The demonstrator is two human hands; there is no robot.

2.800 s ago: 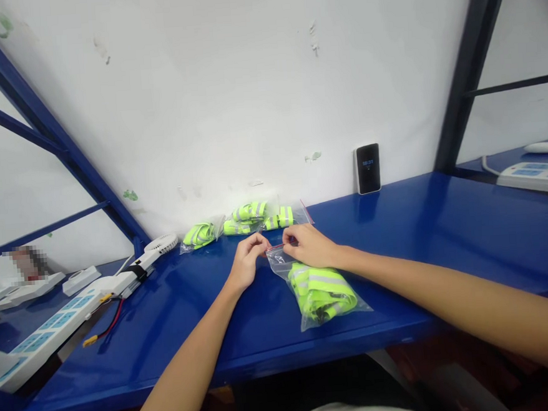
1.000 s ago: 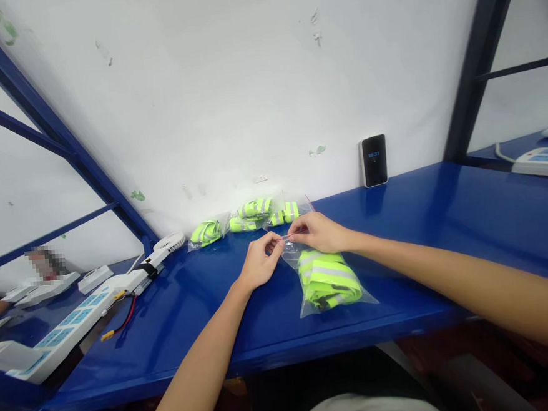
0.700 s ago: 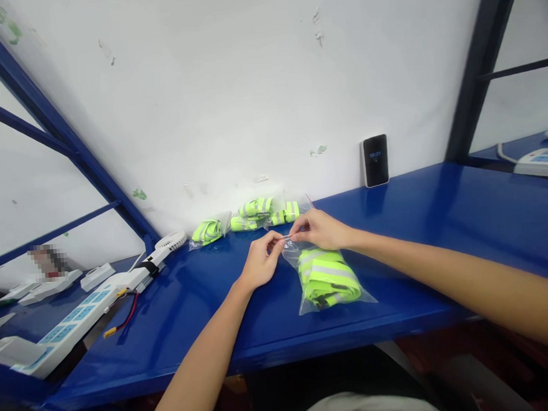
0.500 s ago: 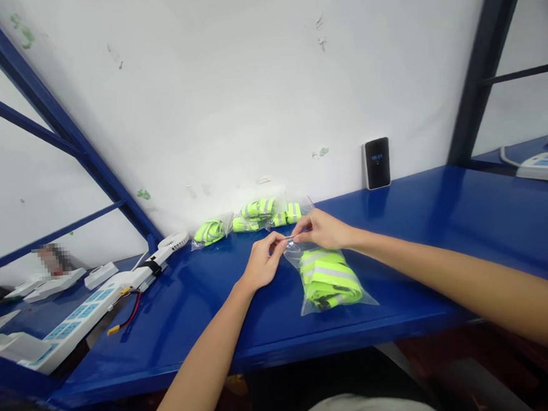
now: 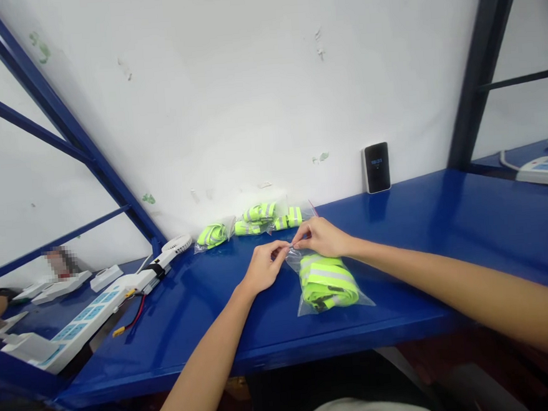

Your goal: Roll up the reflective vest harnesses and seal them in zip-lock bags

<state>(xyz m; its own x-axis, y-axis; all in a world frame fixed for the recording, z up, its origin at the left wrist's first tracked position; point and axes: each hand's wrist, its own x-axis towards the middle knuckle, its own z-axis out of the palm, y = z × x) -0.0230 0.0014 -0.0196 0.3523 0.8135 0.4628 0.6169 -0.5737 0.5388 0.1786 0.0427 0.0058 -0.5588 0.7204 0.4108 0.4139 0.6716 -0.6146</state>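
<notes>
A clear zip-lock bag (image 5: 304,306) lies on the blue table, with a folded neon-yellow reflective vest or strap bundle (image 5: 329,281) with silver stripes inside it. My left hand (image 5: 265,267) pinches the bag's top edge at its left corner between thumb and fingers. Close beside it, my right hand (image 5: 320,236) pinches the same edge, fingertips almost touching the left ones. The rest of the top edge is hidden behind my right hand.
Several similar packed bags (image 5: 258,216) lie along the wall. A white power strip (image 5: 89,312), a small white fan (image 5: 177,243) and a red-black cable (image 5: 134,315) are on the left. A dark-screened device (image 5: 377,168) leans on the wall. Part of another person shows at far left.
The fingertips of both hands have come slightly closer together at the bag's top edge. The view has shifted slightly, and the bag remains on the table.
</notes>
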